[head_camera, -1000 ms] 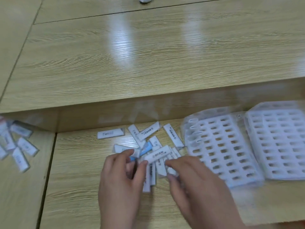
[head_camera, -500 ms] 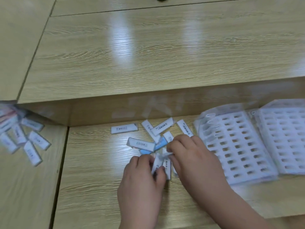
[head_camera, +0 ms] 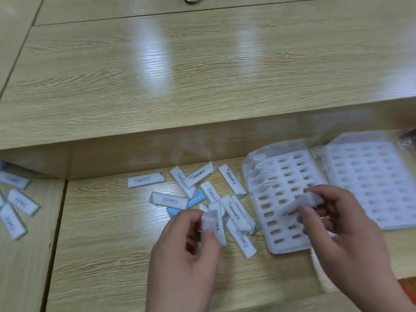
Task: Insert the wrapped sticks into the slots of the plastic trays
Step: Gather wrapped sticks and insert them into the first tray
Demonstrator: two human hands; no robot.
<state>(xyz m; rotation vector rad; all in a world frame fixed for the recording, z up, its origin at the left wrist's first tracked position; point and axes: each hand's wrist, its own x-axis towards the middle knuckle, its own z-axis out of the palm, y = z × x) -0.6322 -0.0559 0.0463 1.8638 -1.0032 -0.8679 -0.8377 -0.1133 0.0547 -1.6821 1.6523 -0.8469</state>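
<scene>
a white wrapped stick (head_camera: 215, 228) is pinched by the left hand (head_camera: 191, 251) near the front edge of the wooden desk (head_camera: 108, 248); another stick (head_camera: 301, 202) is gripped by the curled right hand (head_camera: 337, 228) over the white slotted plastic tray (head_camera: 276, 243).

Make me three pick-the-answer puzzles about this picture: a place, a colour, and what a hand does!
1. Which side of the pile of white wrapped sticks are the white slotted plastic trays? A left B right C underneath
2. What colour are the pile's odd sticks? A red B green C blue
3. What is the left hand doing? A pinching a white wrapped stick B lying flat C lifting a tray
1 B: trays lie right of it. 2 C: blue shows among white. 3 A: fingers curl round one stick.
</scene>
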